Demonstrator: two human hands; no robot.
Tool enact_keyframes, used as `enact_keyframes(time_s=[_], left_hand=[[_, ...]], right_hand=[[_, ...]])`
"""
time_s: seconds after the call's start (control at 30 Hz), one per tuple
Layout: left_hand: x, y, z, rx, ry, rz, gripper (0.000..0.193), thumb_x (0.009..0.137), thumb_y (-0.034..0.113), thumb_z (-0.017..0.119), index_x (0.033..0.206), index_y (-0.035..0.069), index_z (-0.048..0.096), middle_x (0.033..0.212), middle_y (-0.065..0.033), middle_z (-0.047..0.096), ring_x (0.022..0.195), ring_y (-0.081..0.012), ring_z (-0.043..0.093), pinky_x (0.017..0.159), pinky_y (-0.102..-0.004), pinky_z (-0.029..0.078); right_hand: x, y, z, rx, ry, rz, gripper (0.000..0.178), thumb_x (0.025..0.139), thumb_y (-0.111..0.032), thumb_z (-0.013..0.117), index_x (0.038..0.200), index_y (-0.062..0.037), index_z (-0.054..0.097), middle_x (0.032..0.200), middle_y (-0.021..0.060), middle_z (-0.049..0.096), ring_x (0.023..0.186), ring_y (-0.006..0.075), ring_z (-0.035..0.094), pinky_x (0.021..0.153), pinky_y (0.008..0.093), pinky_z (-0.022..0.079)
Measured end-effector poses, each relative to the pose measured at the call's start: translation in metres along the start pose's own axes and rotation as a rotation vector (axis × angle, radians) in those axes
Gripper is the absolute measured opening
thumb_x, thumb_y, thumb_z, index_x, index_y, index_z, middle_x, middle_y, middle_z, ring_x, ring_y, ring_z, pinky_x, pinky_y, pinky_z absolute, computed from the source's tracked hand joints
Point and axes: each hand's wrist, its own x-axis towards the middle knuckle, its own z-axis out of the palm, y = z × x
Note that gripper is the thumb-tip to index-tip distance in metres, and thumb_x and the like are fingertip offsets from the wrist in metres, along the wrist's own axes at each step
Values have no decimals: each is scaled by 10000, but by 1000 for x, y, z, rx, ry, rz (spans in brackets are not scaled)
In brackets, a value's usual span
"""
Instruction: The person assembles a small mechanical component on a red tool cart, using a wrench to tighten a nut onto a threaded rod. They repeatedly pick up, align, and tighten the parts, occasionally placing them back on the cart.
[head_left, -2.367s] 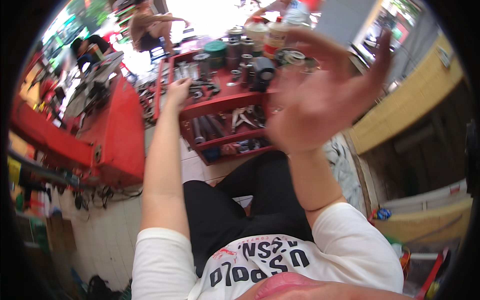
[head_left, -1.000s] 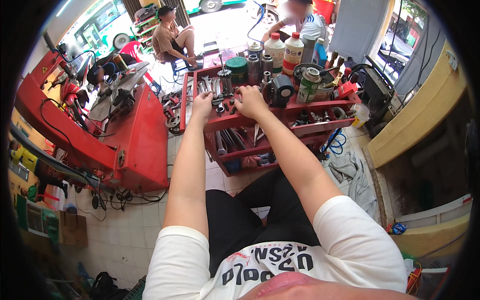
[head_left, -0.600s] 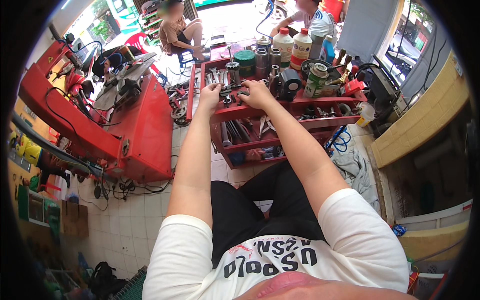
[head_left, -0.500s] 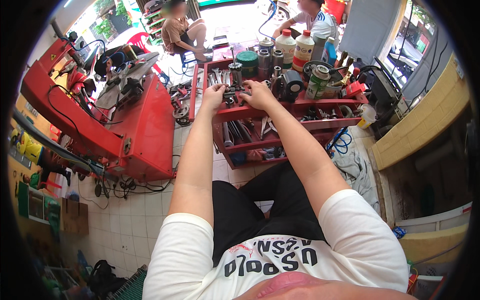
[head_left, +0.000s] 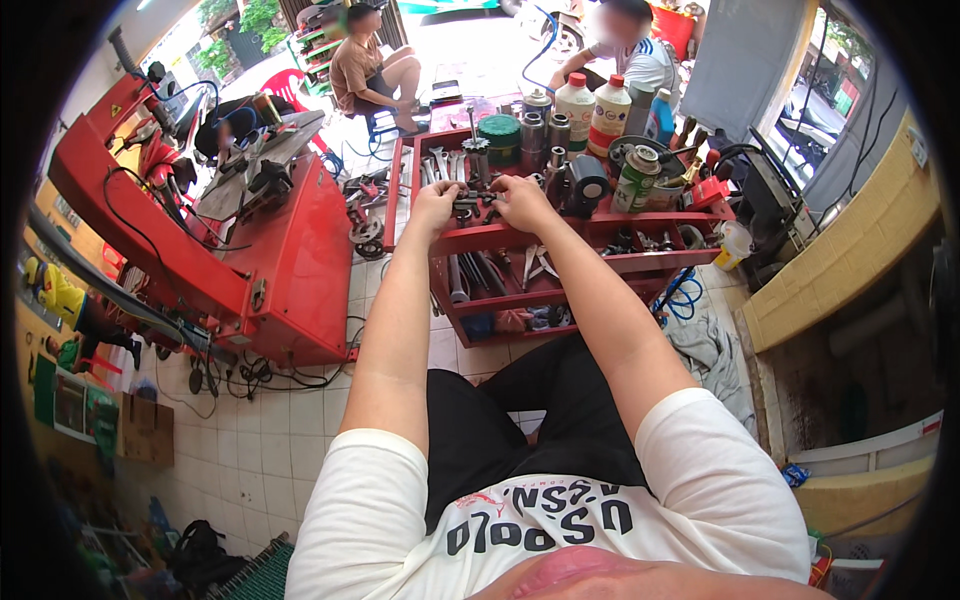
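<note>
Both my hands are over the top tray of a red tool cart point(head_left: 590, 228). At the tray's left part, my left hand point(head_left: 434, 208) is closed in a pinch; what lies between its fingertips is too small to name. My right hand point(head_left: 524, 206) is closed too, its fingers bent and drawn together around something I cannot make out. Small dark metal pieces point(head_left: 467, 207), perhaps sockets, lie between the two hands. Several wrenches point(head_left: 440, 162) rest just beyond my left hand. A toothed metal part on a rod point(head_left: 476, 146) stands upright behind them.
On the cart stand a green tin point(head_left: 499, 138), white bottles with red caps point(head_left: 574, 103), a spray can point(head_left: 636, 180) and a dark cylindrical tool point(head_left: 586, 184). Lower shelves hold more tools. A red machine point(head_left: 290, 290) stands left. Two people sit beyond the cart.
The view has shifted slightly, so the cart sits lower in it. My right hand's fingers, more spread before, are now drawn closer together. My left hand keeps its pinch.
</note>
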Motion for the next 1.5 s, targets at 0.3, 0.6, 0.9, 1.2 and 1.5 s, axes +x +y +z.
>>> enact_keyframes(time_s=[0.3, 0.6, 0.9, 1.2, 1.5], left_hand=[[9, -10, -7, 11, 29, 42, 209, 1045, 131, 573, 1092, 6, 734, 949, -34, 695, 826, -116, 621, 746, -274, 498], [-2, 5, -3, 24, 14, -20, 227, 1061, 131, 557, 1162, -7, 706, 1066, -67, 709, 941, -140, 657, 814, -294, 535], [3, -3, -1, 196, 87, 30, 220, 1038, 138, 579, 1142, 5, 720, 1050, -92, 727, 895, -154, 675, 770, -301, 530], [3, -3, -1, 389, 387, 212, 213, 1006, 153, 605, 1117, 12, 719, 1012, -161, 752, 960, -257, 721, 842, -361, 545], [1, 0, 6, 156, 545, 233, 192, 1026, 133, 582, 1141, 11, 677, 1016, -145, 724, 925, -237, 702, 834, -367, 531]], right_hand=[[3, -5, 1, -28, -5, 19, 430, 869, -280, 738, 1241, -93, 629, 1164, 133, 695, 1166, 353, 583, 1024, 447, 479], [-1, -11, -5, -41, 9, 41, 488, 874, -321, 735, 1294, -103, 617, 1180, 164, 681, 1171, 370, 577, 1026, 452, 483], [-3, -8, 2, -49, 73, 0, 492, 847, -291, 747, 1250, -37, 625, 1092, 179, 694, 1080, 373, 601, 991, 447, 467], [10, -16, 0, -132, -71, 91, 416, 820, -339, 758, 1122, -56, 716, 1173, 160, 685, 1155, 365, 583, 1014, 457, 481], [25, -38, 13, -370, -117, 99, 319, 831, -275, 737, 1062, -57, 758, 1207, 112, 667, 1211, 295, 558, 981, 485, 489]])
